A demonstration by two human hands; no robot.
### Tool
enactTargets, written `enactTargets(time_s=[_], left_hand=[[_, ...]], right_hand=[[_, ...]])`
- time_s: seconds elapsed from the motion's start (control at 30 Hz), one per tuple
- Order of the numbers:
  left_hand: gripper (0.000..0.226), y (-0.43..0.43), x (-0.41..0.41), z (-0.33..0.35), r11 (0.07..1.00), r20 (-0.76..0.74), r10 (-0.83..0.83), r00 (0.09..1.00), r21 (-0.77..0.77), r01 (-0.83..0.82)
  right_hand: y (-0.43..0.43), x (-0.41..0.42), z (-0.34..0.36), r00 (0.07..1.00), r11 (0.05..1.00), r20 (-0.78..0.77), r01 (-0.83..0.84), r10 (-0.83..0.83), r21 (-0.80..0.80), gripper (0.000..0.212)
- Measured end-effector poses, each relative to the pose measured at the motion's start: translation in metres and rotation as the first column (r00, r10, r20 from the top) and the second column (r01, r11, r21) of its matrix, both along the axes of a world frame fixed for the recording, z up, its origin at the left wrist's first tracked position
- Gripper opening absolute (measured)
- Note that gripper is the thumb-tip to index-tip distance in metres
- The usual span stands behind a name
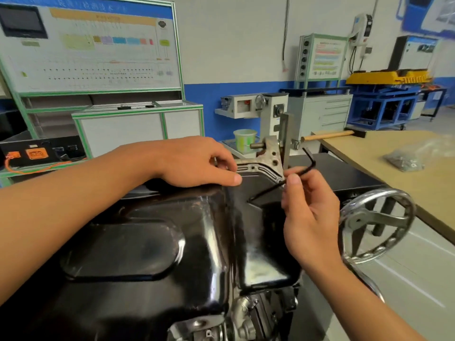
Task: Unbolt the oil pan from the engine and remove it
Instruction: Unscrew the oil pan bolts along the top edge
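Note:
The glossy black oil pan (152,242) sits bottom-up on the engine (236,318), filling the lower middle of the view. My left hand (194,162) rests on the pan's far edge, with the thumb stretched out along it and the fingers curled near the flange; I cannot tell whether they hold anything. My right hand (310,212) pinches a black L-shaped hex key (288,175) between thumb and fingers. The key's long end points down toward the pan's right flange. The grey engine mounting bracket (268,158) shows just beyond the pan.
A metal handwheel (376,225) of the engine stand is at the right. A wooden workbench (398,173) with a hammer (332,135) and a plastic bag of parts (406,161) lies beyond it. A green-white cup (245,140) stands behind the stand.

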State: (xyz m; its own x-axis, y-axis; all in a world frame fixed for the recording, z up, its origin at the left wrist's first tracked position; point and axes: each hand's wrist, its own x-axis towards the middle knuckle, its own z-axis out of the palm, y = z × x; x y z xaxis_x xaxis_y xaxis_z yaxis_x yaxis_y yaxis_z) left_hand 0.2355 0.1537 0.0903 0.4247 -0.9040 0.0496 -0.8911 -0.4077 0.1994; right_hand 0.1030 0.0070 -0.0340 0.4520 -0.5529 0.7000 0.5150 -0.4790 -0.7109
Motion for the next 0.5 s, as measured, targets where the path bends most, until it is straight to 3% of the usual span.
enactTargets(time_s=[0.1, 0.23, 0.4, 0.5], left_hand=[[0.03, 0.003, -0.001, 0.0, 0.999, -0.012, 0.017, 1.0, -0.037, -0.018], [0.022, 0.003, 0.001, -0.002, 0.995, -0.045, 0.046, 0.998, -0.083, -0.05], [0.024, -0.001, 0.012, -0.006, 0.959, -0.121, 0.117, 0.986, -0.244, -0.144], [0.029, 0.0, 0.016, -0.002, 0.912, -0.221, 0.075, 0.972, -0.378, -0.156]], right_hand=[[-0.007, -0.027, -0.002, 1.0, 0.991, -0.023, 0.002, 0.002, 0.137, 0.031], [-0.008, -0.042, 0.019, 0.997, 0.985, 0.043, 0.064, -0.071, 0.16, 0.029], [0.001, -0.042, 0.04, 0.996, 0.998, 0.074, 0.047, -0.043, -0.049, 0.017], [0.004, -0.021, 0.059, 0.998, 0.974, 0.052, 0.049, -0.038, -0.222, 0.013]])
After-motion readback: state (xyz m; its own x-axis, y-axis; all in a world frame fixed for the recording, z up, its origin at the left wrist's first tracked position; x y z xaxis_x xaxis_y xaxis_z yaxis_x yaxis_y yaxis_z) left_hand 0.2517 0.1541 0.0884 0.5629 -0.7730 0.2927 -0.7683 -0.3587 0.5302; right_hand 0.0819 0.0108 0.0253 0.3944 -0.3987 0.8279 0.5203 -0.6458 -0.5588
